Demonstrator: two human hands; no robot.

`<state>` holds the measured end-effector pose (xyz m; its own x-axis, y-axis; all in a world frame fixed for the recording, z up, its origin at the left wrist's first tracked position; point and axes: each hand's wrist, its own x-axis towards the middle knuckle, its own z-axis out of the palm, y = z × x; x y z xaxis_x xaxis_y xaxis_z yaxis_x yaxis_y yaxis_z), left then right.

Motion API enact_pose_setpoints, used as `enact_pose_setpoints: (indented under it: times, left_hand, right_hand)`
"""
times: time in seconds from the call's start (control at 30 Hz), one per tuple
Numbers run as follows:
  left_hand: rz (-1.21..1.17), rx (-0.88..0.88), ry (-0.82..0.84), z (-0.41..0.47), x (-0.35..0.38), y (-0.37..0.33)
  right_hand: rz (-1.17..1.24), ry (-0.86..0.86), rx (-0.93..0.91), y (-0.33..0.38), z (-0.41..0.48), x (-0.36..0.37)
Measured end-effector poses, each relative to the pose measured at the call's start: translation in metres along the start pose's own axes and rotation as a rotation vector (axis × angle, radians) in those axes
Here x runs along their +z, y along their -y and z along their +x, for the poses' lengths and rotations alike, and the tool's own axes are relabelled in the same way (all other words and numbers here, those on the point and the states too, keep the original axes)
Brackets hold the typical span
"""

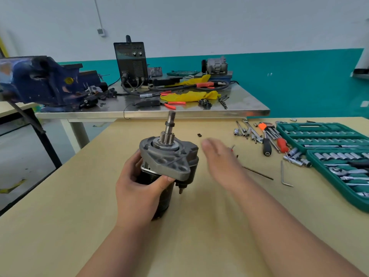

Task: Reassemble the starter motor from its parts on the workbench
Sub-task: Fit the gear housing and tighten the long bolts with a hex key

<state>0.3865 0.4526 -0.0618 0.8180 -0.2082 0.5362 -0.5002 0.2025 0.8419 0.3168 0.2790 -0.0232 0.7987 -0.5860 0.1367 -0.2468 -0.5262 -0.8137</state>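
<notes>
**Left hand gripping the starter motor at frame centre, right hand open beside it**

The left hand (137, 188) is wrapping fingers and thumb round the black barrel of the starter motor (167, 166), just under its grey flange, over the workbench (199, 226). The right hand (221, 158), blurred, is holding nothing, fingers straight. All metal, the motor is probably handling heavy and rigid, so the barrel or flange looks the safest hold. Its long axis is standing near upright, with the shaft (170, 124) pointing toward the frame's top.
</notes>
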Motion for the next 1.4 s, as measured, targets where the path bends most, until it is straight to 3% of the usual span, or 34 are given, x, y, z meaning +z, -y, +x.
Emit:
enact_pose_setpoints:
  times: [0.07, 0.13, 0.23, 0.33, 0.4, 0.47, 0.53, 0.63, 0.73, 0.97, 1.2, 1.4]
  left_hand:
    - [0.03, 0.023, 0.003, 0.0, -0.001, 0.0]
    - [0.051, 0.035, 0.028, 0.003, -0.003, -0.003]
    - [0.061, 0.082, 0.146, 0.01, -0.01, -0.007]
    - [0.13, 0.043, 0.144, 0.017, -0.015, -0.001]
    - [0.179, -0.012, 0.07, 0.023, -0.017, 0.006]
    - [0.205, -0.03, 0.083, 0.032, -0.017, 0.01]
    - [0.222, -0.021, 0.134, 0.039, -0.017, 0.009]
    - [0.253, -0.004, 0.171, 0.043, -0.019, 0.009]
    - [0.234, -0.028, 0.141, 0.04, -0.025, 0.009]
    - [0.268, -0.028, 0.0, 0.051, -0.047, 0.014]
    - [0.256, -0.018, 0.005, 0.053, -0.049, 0.019]
    - [0.238, -0.015, 0.034, 0.049, -0.042, 0.013]
  right_hand:
    - [0.433, 0.164, -0.006, 0.029, -0.015, 0.021]
    - [0.603, 0.16, 0.002, 0.041, -0.015, 0.031]
    - [0.513, 0.085, -0.166, 0.054, -0.014, 0.037]
    - [0.355, 0.156, -0.31, 0.064, -0.001, 0.041]
    - [0.416, 0.075, -0.245, 0.055, 0.025, 0.03]
    - [0.475, -0.169, -0.027, 0.029, 0.055, 0.009]
    - [0.315, -0.293, 0.105, -0.004, 0.075, 0.002]
    - [-0.174, -0.114, 0.034, -0.038, 0.086, 0.019]
    - [-0.427, 0.003, -0.092, -0.039, 0.09, 0.036]
    - [-0.641, 0.194, -0.362, -0.013, 0.091, 0.068]
    - [-0.785, 0.263, -0.424, -0.006, 0.088, 0.079]
    - [-0.764, 0.2, -0.43, -0.007, 0.087, 0.083]
